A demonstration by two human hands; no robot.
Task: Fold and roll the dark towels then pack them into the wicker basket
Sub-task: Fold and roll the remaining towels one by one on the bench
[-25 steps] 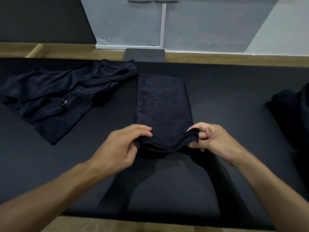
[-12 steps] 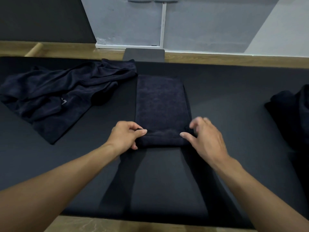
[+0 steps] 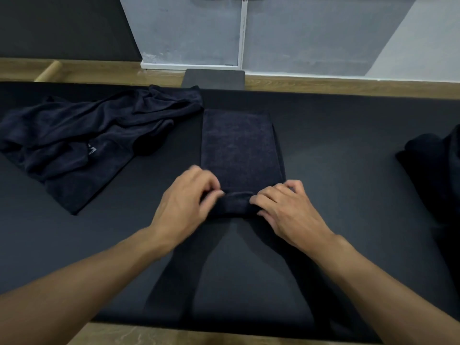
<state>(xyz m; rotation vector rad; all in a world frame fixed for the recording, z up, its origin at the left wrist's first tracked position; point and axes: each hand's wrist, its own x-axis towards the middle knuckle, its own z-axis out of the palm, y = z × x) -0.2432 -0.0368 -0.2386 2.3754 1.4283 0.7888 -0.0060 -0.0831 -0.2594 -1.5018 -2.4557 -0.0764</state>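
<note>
A dark towel [image 3: 239, 145], folded into a long narrow strip, lies in the middle of the black table [image 3: 336, 150], running away from me. Its near end is turned over into a small roll. My left hand [image 3: 189, 202] grips the left end of that roll, fingers curled over it. My right hand [image 3: 283, 207] grips the right end the same way. A second dark towel [image 3: 82, 138] lies crumpled at the back left. No wicker basket is in view.
A dark heap of cloth [image 3: 440, 165] sits at the right edge of the table. A grey chair back [image 3: 214, 78] stands behind the far edge. Wooden floor and a grey wall lie beyond.
The lifted near end of the folded towel was laid flat, then both hands closed on it and turned it over into the start of a roll.
</note>
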